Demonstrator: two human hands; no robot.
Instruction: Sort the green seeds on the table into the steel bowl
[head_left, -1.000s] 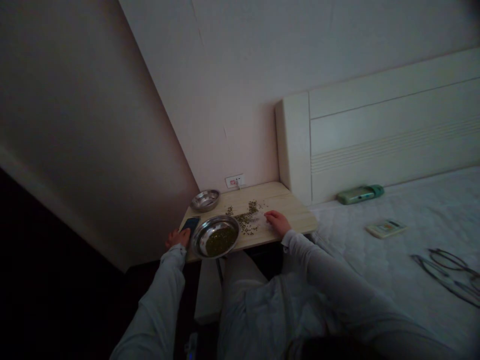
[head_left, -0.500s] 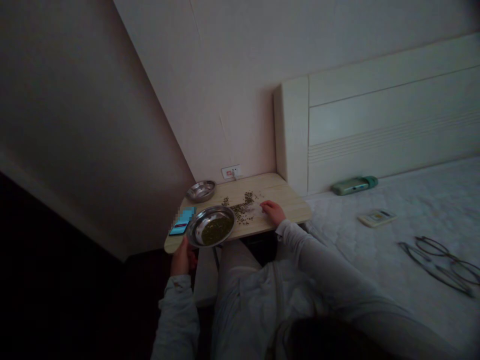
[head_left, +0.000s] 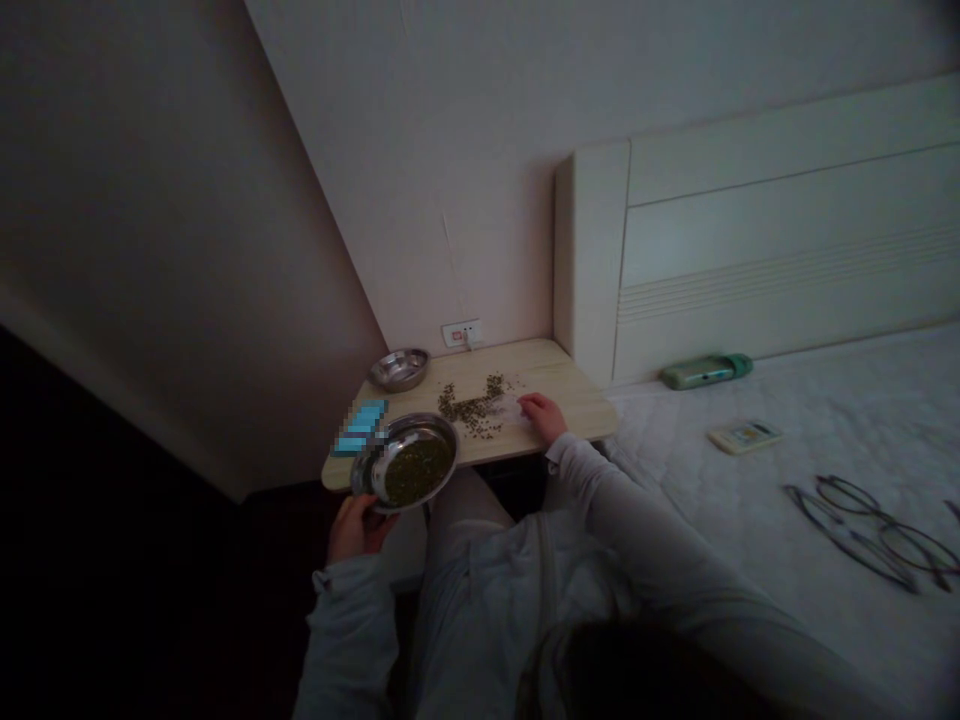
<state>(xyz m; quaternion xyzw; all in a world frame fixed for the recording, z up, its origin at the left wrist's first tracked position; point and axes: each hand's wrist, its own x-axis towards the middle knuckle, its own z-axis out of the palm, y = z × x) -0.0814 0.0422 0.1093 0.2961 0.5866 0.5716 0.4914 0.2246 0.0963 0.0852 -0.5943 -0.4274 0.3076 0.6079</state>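
My left hand (head_left: 355, 528) grips the near-left rim of a shiny metal bowl (head_left: 365, 470), which is tilted. Small green beans or seeds (head_left: 417, 470) cover much of its bottom. The bowl is at the table's front edge, partly beyond it. Loose green beans (head_left: 469, 413) lie scattered over the wooden table (head_left: 570, 400) to the right of the bowl. My right hand (head_left: 545, 418) is low over the table beside them, fingers closed together. By its fingertips is a pale, see-through patch, perhaps thin plastic; whether the fingers hold it is unclear.
A second metal bowl (head_left: 400, 371) stands at the table's back left, with a lit phone (head_left: 361, 427) in front of it. A wall socket (head_left: 461, 334) is behind. On the bed (head_left: 675, 450) lie a green case (head_left: 706, 371), a remote control (head_left: 745, 435) and eyeglasses (head_left: 885, 520).
My left hand has drawn the bowl toward me and to the left, uncovering more scattered beans. My right hand has hardly moved.
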